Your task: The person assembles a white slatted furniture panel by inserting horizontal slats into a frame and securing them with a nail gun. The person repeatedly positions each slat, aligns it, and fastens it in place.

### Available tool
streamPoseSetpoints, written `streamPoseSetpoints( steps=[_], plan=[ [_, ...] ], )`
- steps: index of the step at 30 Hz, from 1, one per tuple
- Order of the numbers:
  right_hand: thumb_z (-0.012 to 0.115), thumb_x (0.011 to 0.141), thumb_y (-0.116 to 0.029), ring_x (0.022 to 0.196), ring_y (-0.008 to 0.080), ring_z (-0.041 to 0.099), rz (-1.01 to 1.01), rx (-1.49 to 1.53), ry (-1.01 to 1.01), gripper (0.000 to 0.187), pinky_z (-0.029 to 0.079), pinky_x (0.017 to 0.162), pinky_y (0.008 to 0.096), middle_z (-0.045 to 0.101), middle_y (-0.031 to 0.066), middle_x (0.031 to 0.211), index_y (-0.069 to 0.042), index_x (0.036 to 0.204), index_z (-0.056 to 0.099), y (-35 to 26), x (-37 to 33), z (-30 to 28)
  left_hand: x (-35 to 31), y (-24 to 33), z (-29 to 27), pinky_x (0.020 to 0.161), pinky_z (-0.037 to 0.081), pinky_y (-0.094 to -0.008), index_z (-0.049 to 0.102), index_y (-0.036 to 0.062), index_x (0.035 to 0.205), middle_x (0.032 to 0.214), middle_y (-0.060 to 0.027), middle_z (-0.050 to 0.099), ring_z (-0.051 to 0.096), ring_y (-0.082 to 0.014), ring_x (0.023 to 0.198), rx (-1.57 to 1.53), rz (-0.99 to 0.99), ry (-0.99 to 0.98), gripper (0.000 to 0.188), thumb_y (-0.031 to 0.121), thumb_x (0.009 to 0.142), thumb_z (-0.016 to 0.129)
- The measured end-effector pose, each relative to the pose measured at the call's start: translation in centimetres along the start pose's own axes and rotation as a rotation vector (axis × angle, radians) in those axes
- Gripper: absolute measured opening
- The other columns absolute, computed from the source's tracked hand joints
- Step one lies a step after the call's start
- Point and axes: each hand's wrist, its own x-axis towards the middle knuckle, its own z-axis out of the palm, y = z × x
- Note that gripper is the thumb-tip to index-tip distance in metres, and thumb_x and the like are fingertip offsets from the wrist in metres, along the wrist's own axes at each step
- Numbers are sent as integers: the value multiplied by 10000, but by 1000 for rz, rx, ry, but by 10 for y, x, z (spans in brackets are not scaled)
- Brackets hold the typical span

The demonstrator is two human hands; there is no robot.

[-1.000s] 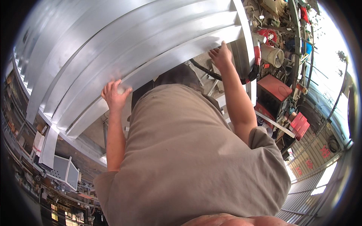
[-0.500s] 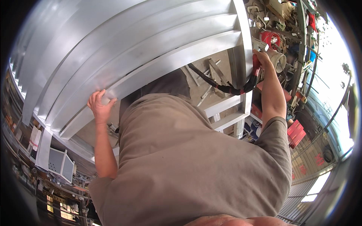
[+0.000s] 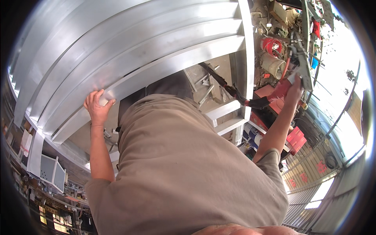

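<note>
My left hand (image 3: pixel 98 107) rests against the lower silver metal slat (image 3: pixel 129 88) of a large frame, fingers spread and thumb apart. Out to the right, past the frame's white upright (image 3: pixel 247 58), my right hand (image 3: pixel 293 92) is closed round the red handle of what looks like a welding torch (image 3: pixel 279 91). Its thick black cable (image 3: pixel 231 91) runs back left through the opening below the slats. The torch's front end is blurred against a grey metal piece (image 3: pixel 302 62), and I cannot tell whether they touch.
Beyond the upright stand a red bucket (image 3: pixel 271 46) and a pale bucket (image 3: pixel 273 66) amid clutter. Red boxes (image 3: pixel 295 140) sit near my right elbow. Metal offcuts (image 3: pixel 205 94) lie on the floor inside the frame. A grey perforated box (image 3: pixel 51 172) stands at the left.
My right hand has swung right and outward from the upright, carrying the torch and drawing its cable along. My left hand stays on the slat; the whole view has shifted slightly.
</note>
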Motion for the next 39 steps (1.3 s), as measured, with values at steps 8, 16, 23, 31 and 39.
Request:
streamPoseSetpoints(
  steps=[8,16,23,31,39],
  plan=[
    [607,1016,-230,639,166,620,-126,-28,-153,331,530,598,308,651,71,783,-6,1259,629,-144,-86,24,-2,-1,4,1104,322,-501,642,184,1288,1261,-31,604,539,-276,1238,-32,14,57,680,401,702,912],
    [719,916,-357,693,139,633,-53,-1150,-612,424,509,661,333,688,61,796,30,1089,697,-197,-67,103,-2,0,3,1110,320,-492,653,193,1276,1246,-10,605,543,-261,1231,-54,-10,51,672,398,693,918],
    [621,946,-409,820,266,729,-243,-1381,-885,427,560,755,388,756,148,930,-40,1129,734,-184,-52,172,0,4,-2,1108,324,-488,660,205,1265,1228,-12,608,546,-255,1216,-67,-45,35,653,372,689,917],
    [632,991,-488,843,270,739,-195,-1458,-989,521,572,774,401,760,168,927,9,1120,722,-168,-36,202,2,5,-6,1110,321,-469,665,201,1252,1224,-17,609,542,-258,1204,-100,-53,23,640,359,685,914],
    [660,982,-448,893,315,739,-239,-1465,-988,498,567,808,415,767,187,983,21,1142,716,-168,-37,209,1,4,-5,1112,316,-462,674,205,1247,1232,-15,613,540,-253,1210,-111,-56,35,634,366,682,912]
  ],
)
